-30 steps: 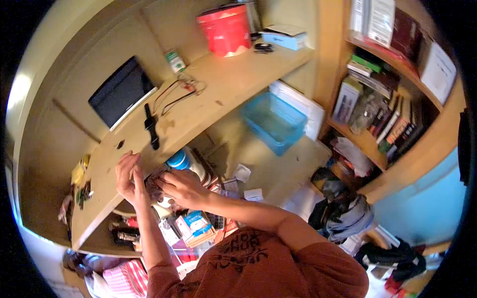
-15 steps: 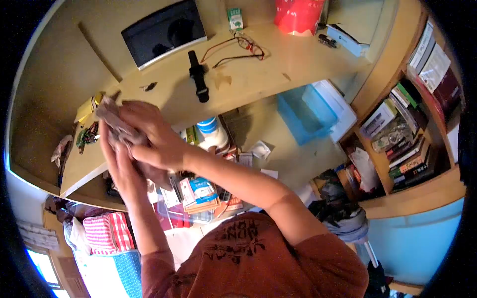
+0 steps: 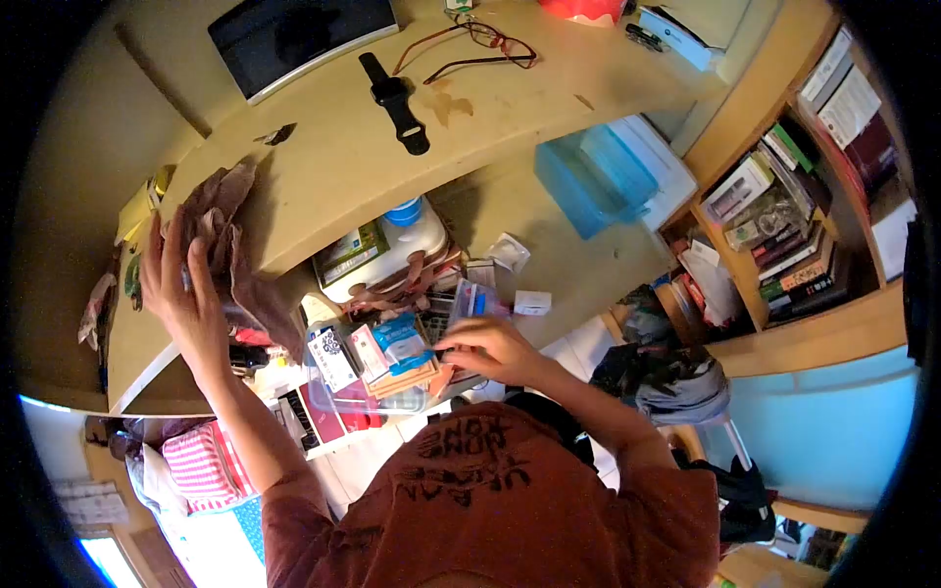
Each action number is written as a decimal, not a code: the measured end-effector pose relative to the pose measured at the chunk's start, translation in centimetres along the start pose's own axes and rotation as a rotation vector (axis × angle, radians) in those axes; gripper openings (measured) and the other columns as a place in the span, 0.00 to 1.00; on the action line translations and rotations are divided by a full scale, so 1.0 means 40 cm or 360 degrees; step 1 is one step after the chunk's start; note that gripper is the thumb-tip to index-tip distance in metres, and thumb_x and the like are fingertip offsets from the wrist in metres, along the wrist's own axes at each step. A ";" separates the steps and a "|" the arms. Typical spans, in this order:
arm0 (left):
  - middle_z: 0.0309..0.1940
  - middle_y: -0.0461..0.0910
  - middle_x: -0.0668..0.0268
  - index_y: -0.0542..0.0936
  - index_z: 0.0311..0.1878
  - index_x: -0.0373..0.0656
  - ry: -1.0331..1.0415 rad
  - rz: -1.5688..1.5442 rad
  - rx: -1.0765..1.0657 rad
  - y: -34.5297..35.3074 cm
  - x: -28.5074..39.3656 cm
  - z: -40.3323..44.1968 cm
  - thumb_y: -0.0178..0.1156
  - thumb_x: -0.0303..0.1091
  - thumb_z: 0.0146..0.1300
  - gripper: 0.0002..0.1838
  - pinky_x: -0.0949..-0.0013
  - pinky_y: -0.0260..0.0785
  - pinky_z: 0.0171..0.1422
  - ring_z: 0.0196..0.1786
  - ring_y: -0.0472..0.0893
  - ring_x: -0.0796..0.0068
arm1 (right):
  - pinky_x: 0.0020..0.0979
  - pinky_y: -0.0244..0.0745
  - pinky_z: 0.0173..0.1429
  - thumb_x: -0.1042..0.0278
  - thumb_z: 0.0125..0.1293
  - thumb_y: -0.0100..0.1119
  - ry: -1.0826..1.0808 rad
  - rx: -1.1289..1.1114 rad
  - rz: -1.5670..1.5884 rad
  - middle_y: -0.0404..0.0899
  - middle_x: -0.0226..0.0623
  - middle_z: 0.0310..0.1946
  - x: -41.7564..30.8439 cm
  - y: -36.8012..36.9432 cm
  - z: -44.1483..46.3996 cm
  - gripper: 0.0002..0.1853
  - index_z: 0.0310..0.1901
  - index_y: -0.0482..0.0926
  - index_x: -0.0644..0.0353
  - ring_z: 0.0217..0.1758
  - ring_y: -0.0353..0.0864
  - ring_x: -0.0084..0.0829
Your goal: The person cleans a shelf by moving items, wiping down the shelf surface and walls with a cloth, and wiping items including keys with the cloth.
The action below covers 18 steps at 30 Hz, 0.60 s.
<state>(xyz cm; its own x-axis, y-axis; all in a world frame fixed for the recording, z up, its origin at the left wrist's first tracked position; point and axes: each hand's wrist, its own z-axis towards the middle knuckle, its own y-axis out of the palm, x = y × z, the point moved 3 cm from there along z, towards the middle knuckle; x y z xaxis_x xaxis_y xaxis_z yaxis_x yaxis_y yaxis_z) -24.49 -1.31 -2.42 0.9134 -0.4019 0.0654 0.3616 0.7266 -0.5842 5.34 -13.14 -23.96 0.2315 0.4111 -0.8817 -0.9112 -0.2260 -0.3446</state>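
A crumpled greyish-brown cloth (image 3: pixel 225 230) rests on the desk's left front part, its lower end hanging past the edge. My left hand (image 3: pixel 191 304) touches the cloth from the left, fingers stretched and spread, not wrapped round it. Lower down, my right hand (image 3: pixel 495 350) hovers by the clutter below the desk, fingers apart and slightly bent, with nothing visible in them. Closest to its fingertips are a blue-and-white packet (image 3: pixel 400 343) and a stack of small boxes and booklets (image 3: pixel 371 353). Whether the fingertips touch anything there cannot be made out.
On the desk (image 3: pixel 323 186) lie a black smartwatch (image 3: pixel 394 98), eyeglasses (image 3: pixel 480 49) and a dark screen (image 3: pixel 304 39). Below are a blue plastic bin (image 3: pixel 593 181) and a white container with a blue lid (image 3: pixel 404 213). Bookshelves (image 3: pixel 784 225) stand at the right.
Both hands were together on the bunched cloth. The right hand has let go and moved down right to the clutter; the left has opened, and the cloth is spread looser on the desk edge.
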 end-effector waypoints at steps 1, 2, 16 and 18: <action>0.66 0.75 0.54 0.80 0.63 0.45 0.0121 0.0172 0.0175 -0.018 0.027 -0.007 0.49 0.42 0.77 0.20 0.53 0.56 0.75 0.69 0.71 0.55 | 0.44 0.72 0.59 0.60 0.69 0.60 0.0243 0.0084 -0.0044 0.83 0.46 0.46 0.101 0.026 -0.093 0.14 0.51 0.83 0.58 0.47 0.82 0.44; 0.65 0.75 0.56 0.80 0.63 0.46 0.0158 0.0187 0.0225 -0.024 0.045 -0.015 0.50 0.43 0.77 0.20 0.51 0.56 0.75 0.69 0.71 0.57 | 0.48 0.70 0.64 0.53 0.74 0.52 0.0261 0.0093 -0.0349 0.80 0.48 0.55 0.172 0.039 -0.186 0.21 0.60 0.79 0.57 0.55 0.80 0.47; 0.57 0.78 0.48 0.81 0.58 0.32 0.0157 -0.0430 0.0329 -0.017 0.344 -0.158 0.56 0.23 0.66 0.18 0.54 0.68 0.69 0.61 0.78 0.52 | 0.49 0.59 0.75 0.54 0.53 0.74 0.0603 0.0825 -0.1489 0.78 0.52 0.58 0.561 -0.531 -0.254 0.36 0.63 0.76 0.61 0.64 0.74 0.51; 0.56 0.78 0.49 0.82 0.56 0.35 0.0159 -0.0578 0.0078 0.034 0.438 -0.199 0.58 0.23 0.60 0.19 0.55 0.70 0.67 0.60 0.78 0.54 | 0.49 0.58 0.75 0.55 0.53 0.73 0.0567 0.0789 -0.1733 0.78 0.51 0.58 0.533 -0.630 -0.161 0.35 0.62 0.76 0.61 0.64 0.74 0.49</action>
<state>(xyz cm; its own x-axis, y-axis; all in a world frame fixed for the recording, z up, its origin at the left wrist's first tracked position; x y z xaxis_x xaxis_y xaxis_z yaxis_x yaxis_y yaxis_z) -9.50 -11.78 -8.50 0.7020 -0.6889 0.1806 0.6694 0.5516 -0.4976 35.44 -4.38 -36.17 0.9545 -0.1042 -0.2794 -0.2004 0.4700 -0.8596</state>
